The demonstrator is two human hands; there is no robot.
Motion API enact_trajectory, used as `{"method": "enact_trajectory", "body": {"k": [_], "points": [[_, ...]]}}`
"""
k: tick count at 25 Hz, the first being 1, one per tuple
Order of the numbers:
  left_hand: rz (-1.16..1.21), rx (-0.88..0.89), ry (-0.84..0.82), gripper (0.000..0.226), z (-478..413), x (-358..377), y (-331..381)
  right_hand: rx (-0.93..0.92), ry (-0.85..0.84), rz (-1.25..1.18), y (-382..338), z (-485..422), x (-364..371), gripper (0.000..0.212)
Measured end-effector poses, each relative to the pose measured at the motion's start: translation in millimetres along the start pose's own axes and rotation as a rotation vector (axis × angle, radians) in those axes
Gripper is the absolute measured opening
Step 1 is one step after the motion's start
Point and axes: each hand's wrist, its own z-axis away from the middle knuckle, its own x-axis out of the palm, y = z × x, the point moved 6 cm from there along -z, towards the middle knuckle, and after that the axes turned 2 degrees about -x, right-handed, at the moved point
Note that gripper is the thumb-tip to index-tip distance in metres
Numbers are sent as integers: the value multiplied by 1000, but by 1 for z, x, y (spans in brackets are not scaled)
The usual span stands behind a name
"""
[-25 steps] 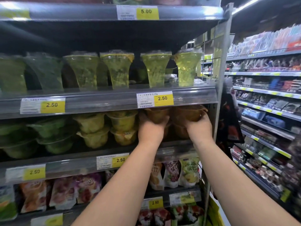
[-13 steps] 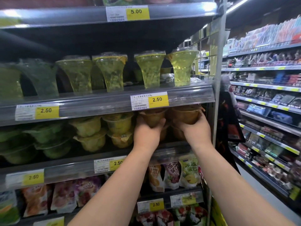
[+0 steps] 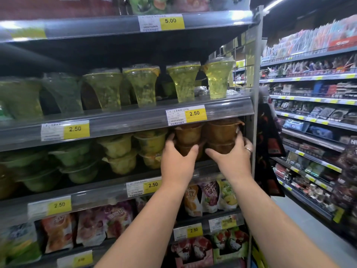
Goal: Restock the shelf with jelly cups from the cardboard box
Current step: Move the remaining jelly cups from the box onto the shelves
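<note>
Brown jelly cups stand in two stacks at the right end of the middle shelf (image 3: 202,168). My left hand (image 3: 178,161) curls round the lower cup of the left brown stack (image 3: 188,134), thumb on its right side. My right hand (image 3: 233,158) grips the right brown stack (image 3: 222,132) at its lower cup, fingers wrapped round the right side. Yellow jelly cups (image 3: 150,142) stand stacked just left of my hands. The cardboard box is out of view.
Tall green jelly cups (image 3: 183,82) line the shelf above. Green cups (image 3: 73,163) fill the middle shelf to the left. Pouches (image 3: 208,198) hang on the shelves below. The shelf's upright post (image 3: 255,113) is right beside my right hand. An aisle and another shelving unit (image 3: 313,117) lie to the right.
Both hands have slid lower on the brown stacks and now hold the bottom cups. The view has drifted slightly.
</note>
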Motion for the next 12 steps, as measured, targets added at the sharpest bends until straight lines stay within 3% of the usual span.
{"method": "enact_trajectory", "body": {"k": [2,5,8,12], "points": [[28,26,-36,59,18,-15,1,40,41,14,-5,22,-1,103],[120,45,-76,41,49,-47,-10,34,71,-29,-16,70,9,83],[111,65,-40,30,68,-94,-41,36,-32,-60,-19,127,36,66],[95,-56,-68,22,100,-146,-100,164,-162,-51,2,197,69,61]]}}
